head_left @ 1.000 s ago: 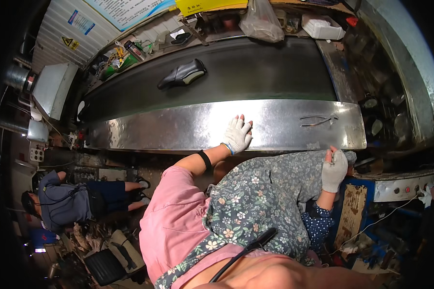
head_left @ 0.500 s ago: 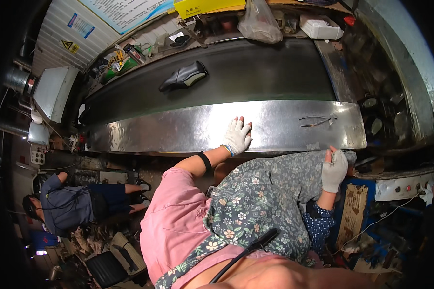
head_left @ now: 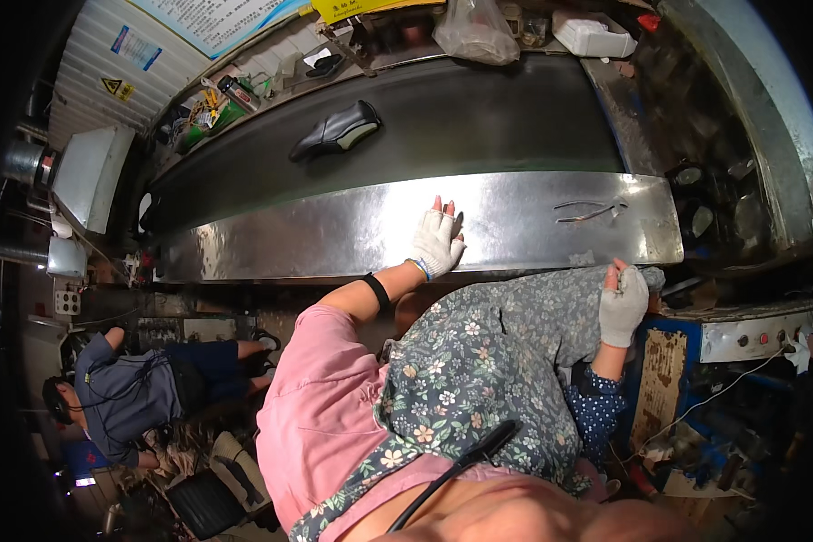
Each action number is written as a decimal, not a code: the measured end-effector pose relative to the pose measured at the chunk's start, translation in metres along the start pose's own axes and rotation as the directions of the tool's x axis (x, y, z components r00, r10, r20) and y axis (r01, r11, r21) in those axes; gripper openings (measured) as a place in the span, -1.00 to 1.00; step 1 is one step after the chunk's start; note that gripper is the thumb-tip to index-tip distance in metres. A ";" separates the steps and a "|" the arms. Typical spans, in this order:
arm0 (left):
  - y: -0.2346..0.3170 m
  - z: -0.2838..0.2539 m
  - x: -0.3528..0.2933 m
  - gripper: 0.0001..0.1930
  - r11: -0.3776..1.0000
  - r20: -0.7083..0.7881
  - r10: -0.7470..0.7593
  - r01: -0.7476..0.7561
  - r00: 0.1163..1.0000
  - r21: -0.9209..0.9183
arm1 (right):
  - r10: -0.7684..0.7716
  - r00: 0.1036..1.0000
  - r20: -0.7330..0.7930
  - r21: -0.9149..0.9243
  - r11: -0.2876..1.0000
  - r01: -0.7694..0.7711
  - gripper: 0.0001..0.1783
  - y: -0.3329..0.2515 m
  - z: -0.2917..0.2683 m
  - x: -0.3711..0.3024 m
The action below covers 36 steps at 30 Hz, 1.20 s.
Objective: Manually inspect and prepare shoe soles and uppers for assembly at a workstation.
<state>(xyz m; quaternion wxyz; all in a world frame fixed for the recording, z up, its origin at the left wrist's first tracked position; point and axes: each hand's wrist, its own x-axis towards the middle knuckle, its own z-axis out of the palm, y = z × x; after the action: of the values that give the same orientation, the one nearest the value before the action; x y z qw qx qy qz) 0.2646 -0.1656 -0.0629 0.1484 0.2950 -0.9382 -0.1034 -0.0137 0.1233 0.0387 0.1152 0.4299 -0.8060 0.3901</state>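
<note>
My left hand (head_left: 437, 237), in a white fingerless glove, lies on the shiny metal ledge (head_left: 289, 230) with its fingers stretched out. It holds nothing. My right hand (head_left: 624, 305), gloved alike, is beside the floral apron (head_left: 479, 361) at the ledge's near right edge. Its fingers are drawn together, and nothing shows in them. Pincers (head_left: 591, 211) with thin handles lie on the ledge between and beyond my hands. A black shoe (head_left: 336, 131) with a pale grey-green side panel rests farther off on the dark conveyor belt (head_left: 479, 117).
A plastic bag (head_left: 479, 32) and a white container (head_left: 593, 34) stand behind the belt. More shoes (head_left: 691, 176) sit dimly at the right, above a control panel (head_left: 754, 338) with buttons. Another person (head_left: 140, 388) sits at the left.
The whole view has shifted slightly, so the ledge, shoe and pincers appear a little higher and farther left. Both hands keep nearly the same places and poses.
</note>
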 end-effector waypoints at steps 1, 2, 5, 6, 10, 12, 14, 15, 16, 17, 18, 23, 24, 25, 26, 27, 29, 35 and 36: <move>0.000 0.000 0.000 -0.19 1.000 0.025 -0.007 0.006 1.000 0.020 | 0.010 1.000 0.004 0.004 1.000 -0.010 -0.84 0.000 0.000 0.000; 0.000 -0.001 0.000 -0.19 1.000 0.023 -0.005 0.004 1.000 0.030 | 0.004 1.000 -0.002 0.004 1.000 -0.003 -0.84 -0.001 -0.001 0.000; 0.002 -0.001 0.000 -0.22 0.999 -0.012 -0.015 0.016 1.000 0.029 | -0.015 1.000 -0.018 0.002 1.000 0.015 -0.84 -0.001 -0.001 0.000; 0.002 -0.001 0.001 -0.24 0.999 0.008 -0.042 0.042 0.999 0.030 | -0.018 1.000 -0.018 0.001 1.000 0.018 -0.84 -0.001 -0.001 0.000; 0.004 0.000 0.002 -0.31 0.986 0.166 -0.030 0.002 0.986 0.165 | -0.014 1.000 0.000 -0.017 1.000 0.014 -0.84 0.000 0.000 0.001; 0.005 0.000 0.001 -0.33 0.980 0.150 -0.039 0.009 0.988 0.196 | 0.012 1.000 -0.005 0.012 1.000 -0.012 -0.84 0.000 0.000 0.000; 0.005 0.001 0.002 -0.32 0.981 0.143 -0.045 0.017 0.989 0.195 | 0.003 1.000 -0.029 0.014 1.000 -0.002 -0.83 -0.001 0.001 0.001; 0.005 0.001 0.002 -0.32 0.981 0.163 -0.060 0.028 0.985 0.193 | -0.023 0.999 -0.043 0.003 1.000 0.024 -0.83 -0.001 0.001 0.001; 0.005 0.002 0.002 -0.32 0.983 0.134 -0.044 0.020 0.990 0.181 | -0.049 0.997 -0.056 -0.008 0.999 0.048 -0.83 -0.001 0.001 0.001; 0.004 0.002 0.002 -0.32 0.986 0.130 -0.043 0.021 0.991 0.164 | -0.039 0.998 -0.041 -0.009 0.999 0.039 -0.83 -0.001 0.000 0.001; 0.004 0.002 0.002 -0.32 0.988 0.129 -0.043 0.023 0.991 0.152 | -0.029 0.999 -0.027 -0.008 1.000 0.029 -0.83 -0.001 0.000 0.001; 0.004 0.001 0.002 -0.27 0.996 0.036 -0.005 0.002 0.999 0.087 | -0.022 0.999 -0.032 0.003 1.000 0.022 -0.83 -0.001 0.000 0.000; 0.004 0.001 0.003 -0.25 0.997 0.005 0.014 -0.014 1.000 0.082 | -0.019 1.000 -0.025 0.004 1.000 0.019 -0.83 0.000 0.000 0.000; 0.004 0.001 0.003 -0.24 0.994 0.079 -0.006 -0.003 0.997 0.114 | -0.012 1.000 -0.017 0.004 1.000 0.012 -0.83 0.000 0.000 0.000; 0.005 0.001 0.003 -0.23 0.990 0.104 -0.012 -0.003 0.994 0.143 | -0.015 1.000 -0.019 -0.006 1.000 0.015 -0.83 0.001 0.001 -0.001; 0.005 0.001 0.003 -0.22 0.988 0.186 -0.043 0.014 0.982 0.152 | -0.012 1.000 -0.023 -0.017 1.000 0.012 -0.83 0.001 0.001 -0.001; 0.004 0.000 0.004 -0.23 0.995 0.083 -0.001 -0.007 0.997 0.103 | -0.009 1.000 -0.030 -0.026 1.000 0.008 -0.83 0.002 0.002 -0.001; 0.003 -0.001 0.001 -0.23 0.998 0.015 0.000 -0.001 1.000 0.066 | 0.014 1.000 -0.012 -0.021 1.000 -0.014 -0.83 0.003 0.002 -0.003; 0.003 -0.001 0.000 -0.22 0.996 -0.006 0.023 -0.023 1.000 0.086 | 0.013 1.000 -0.016 -0.020 1.000 -0.013 -0.83 0.003 0.002 -0.003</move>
<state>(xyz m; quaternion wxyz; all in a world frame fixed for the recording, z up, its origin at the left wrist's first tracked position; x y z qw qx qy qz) 0.2629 -0.1635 -0.0614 0.1400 0.2907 -0.9446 -0.0600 -0.0140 0.1246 0.0345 0.1234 0.4202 -0.8117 0.3864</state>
